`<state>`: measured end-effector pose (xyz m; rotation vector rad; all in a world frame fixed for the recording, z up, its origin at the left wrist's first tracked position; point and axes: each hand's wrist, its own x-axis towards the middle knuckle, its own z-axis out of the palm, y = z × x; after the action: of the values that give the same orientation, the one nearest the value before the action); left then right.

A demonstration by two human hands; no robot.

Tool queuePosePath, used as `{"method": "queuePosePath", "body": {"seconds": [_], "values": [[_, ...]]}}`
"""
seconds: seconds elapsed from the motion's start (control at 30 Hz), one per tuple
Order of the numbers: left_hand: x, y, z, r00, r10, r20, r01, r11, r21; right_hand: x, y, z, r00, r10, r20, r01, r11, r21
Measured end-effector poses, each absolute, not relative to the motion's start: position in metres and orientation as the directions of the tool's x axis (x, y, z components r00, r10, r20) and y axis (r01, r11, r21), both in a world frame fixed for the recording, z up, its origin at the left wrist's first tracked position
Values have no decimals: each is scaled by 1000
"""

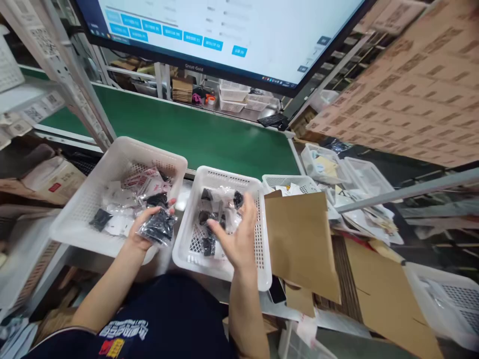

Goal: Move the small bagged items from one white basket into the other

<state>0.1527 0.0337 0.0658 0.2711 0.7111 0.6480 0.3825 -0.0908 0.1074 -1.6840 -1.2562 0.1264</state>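
My left hand [144,227] is closed on a clear plastic bag with black contents [157,227], held over the right side of the left white basket [75,212]. Inside that basket lie more clear bags, a black piece [100,219] and a pink-and-white printed packet [146,180]. Over the right white basket [264,249] hangs my right hand [239,234], thumb and fingers spread apart, with nothing visible between them. Below it, small black items in clear wrapping [208,246] rest in the basket. What exactly the black pieces are cannot be made out.
A monitor [209,30] hangs above a green conveyor belt [209,137]. Flat cardboard [301,239] stands close to the right basket, and a phone [277,290] lies below it. A metal rack post [75,85] rises at left. Paper-filled trays [325,167] sit at right.
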Motion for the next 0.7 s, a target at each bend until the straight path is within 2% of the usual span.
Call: {"method": "queuePosePath", "body": {"seconds": [0.07,0.13,0.17,0.27,0.4,0.53,0.6,0.7], "values": [[161,33,70,537,638,-552,-451,770,451,359,-87,101,121,893,433,712,226,-665],[167,31,74,514,647,-563,-433,762,481,337,-77,93,-135,897,421,702,387,-598],[168,30,75,514,645,-565,-419,764,491,330,-71,89,-185,886,424,705,421,-571],[166,29,76,508,646,-569,-389,762,518,322,-57,78,-166,878,450,733,415,-539],[164,28,72,479,671,-566,-382,740,554,319,-56,71,-139,880,454,709,409,-575],[168,27,68,443,697,-564,-447,717,535,308,-60,69,-140,891,432,679,404,-614],[167,26,66,464,687,-559,-453,726,517,309,-61,73,-86,913,399,613,364,-701],[165,22,59,521,698,-492,-435,713,551,322,-62,83,25,956,293,370,264,-891]]}}
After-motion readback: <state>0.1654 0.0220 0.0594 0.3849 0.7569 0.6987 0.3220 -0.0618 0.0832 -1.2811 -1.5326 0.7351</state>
